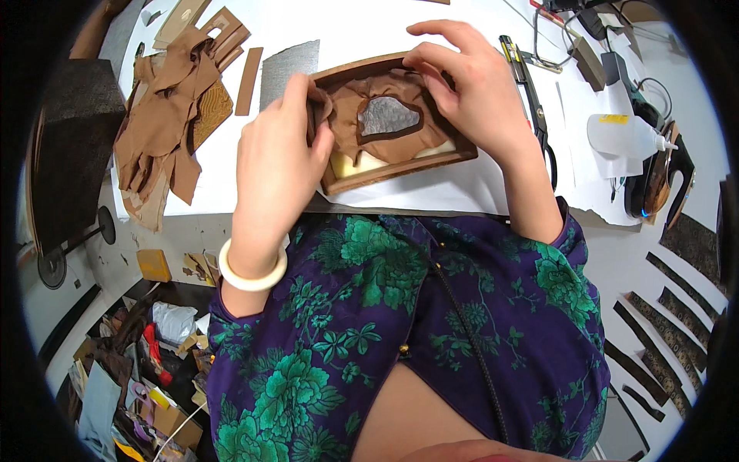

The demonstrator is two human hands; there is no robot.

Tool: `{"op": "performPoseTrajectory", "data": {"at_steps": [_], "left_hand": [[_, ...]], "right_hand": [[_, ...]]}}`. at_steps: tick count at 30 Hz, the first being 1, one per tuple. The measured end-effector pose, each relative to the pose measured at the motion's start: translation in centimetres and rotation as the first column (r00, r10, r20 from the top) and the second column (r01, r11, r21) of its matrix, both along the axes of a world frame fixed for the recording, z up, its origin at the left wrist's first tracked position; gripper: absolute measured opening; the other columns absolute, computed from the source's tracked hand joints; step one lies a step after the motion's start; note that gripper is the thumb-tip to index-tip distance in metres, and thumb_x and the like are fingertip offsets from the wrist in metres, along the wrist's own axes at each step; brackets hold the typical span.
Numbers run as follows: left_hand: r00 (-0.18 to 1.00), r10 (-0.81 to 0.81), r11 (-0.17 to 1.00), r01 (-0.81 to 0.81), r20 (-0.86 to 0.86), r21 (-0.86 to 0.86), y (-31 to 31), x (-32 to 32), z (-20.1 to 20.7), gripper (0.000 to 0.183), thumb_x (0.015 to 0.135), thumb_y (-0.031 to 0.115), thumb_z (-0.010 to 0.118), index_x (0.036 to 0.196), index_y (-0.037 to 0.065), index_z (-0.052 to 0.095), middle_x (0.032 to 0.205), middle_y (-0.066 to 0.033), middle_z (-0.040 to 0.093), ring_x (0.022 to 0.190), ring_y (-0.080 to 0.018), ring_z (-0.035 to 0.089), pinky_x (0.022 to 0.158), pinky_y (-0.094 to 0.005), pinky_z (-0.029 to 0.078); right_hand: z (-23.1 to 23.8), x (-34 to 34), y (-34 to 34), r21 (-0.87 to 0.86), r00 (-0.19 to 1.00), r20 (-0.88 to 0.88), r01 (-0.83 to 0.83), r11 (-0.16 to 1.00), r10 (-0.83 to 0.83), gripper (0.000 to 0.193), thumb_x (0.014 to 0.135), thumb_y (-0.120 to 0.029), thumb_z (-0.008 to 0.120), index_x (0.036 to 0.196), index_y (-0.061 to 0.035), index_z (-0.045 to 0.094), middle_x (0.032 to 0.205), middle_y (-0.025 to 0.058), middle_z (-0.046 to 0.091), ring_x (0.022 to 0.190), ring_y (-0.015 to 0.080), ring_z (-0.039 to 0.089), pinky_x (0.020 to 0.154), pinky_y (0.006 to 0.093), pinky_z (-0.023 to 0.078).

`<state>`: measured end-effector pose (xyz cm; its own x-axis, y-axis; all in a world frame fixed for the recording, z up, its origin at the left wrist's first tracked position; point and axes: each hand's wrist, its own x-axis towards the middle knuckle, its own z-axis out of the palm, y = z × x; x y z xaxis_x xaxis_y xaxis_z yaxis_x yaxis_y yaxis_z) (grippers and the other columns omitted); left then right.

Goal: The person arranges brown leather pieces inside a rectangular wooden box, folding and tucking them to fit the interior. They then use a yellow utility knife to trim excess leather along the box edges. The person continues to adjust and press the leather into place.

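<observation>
A shallow dark-brown wooden tray (400, 173) lies on the white table in front of me. Crumpled brown leather (342, 104) lines it, with a ragged opening around a grey, shiny patch (391, 115). Pale yellow padding (362, 163) shows along the near side. At the tray's left end my left hand (281, 150) pinches a fold of the leather between thumb and fingers. My right hand (477, 92) reaches over the far right corner, fingers spread, fingertips touching the rim and leather; its thumb tip points down inside.
Brown leather scraps (158, 127) are heaped at the left. A grey sheet (289, 69) lies behind the tray. To the right are a black-handled cutter (517, 61), scissors (543, 127) and a white squeeze bottle (620, 137). Dark patterned strips (662, 346) and a scrap pile (146, 369) sit lower.
</observation>
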<state>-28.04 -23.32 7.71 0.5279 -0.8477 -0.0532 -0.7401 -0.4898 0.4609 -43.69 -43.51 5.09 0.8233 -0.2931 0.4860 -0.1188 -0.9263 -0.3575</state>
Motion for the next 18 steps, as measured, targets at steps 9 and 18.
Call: {"op": "performPoseTrajectory", "data": {"at_steps": [9, 18], "left_hand": [[0.918, -0.264, 0.882, 0.354, 0.295, -0.312, -2.6, 1.2, -3.2, 0.026, 0.089, 0.008, 0.081, 0.114, 0.005, 0.072, 0.145, -0.0233, 0.057, 0.144, -0.0456, 0.049, 0.125, -0.0641, 0.036], [0.881, -0.343, 0.853, 0.438, 0.327, -0.285, -3.9, 2.3, -4.7, 0.021, 0.09, 0.009, 0.08, 0.109, 0.005, 0.072, 0.148, -0.0199, 0.058, 0.148, -0.0432, 0.049, 0.128, -0.0626, 0.032]], "right_hand": [[-2.0, 1.1, 1.1, -0.236, 0.98, -0.137, 0.113, 0.965, -0.148, 0.01, 0.086, -0.011, 0.08, 0.095, -0.0078, 0.079, 0.129, 0.0116, 0.07, 0.131, 0.034, 0.059, 0.111, 0.048, 0.048], [-1.3, -0.4, 0.6, 0.003, 0.998, -0.026, -0.051, 0.999, 0.051, 0.013, 0.081, -0.011, 0.082, 0.088, -0.0079, 0.071, 0.13, 0.0062, 0.068, 0.128, 0.032, 0.058, 0.109, 0.047, 0.048]]}}
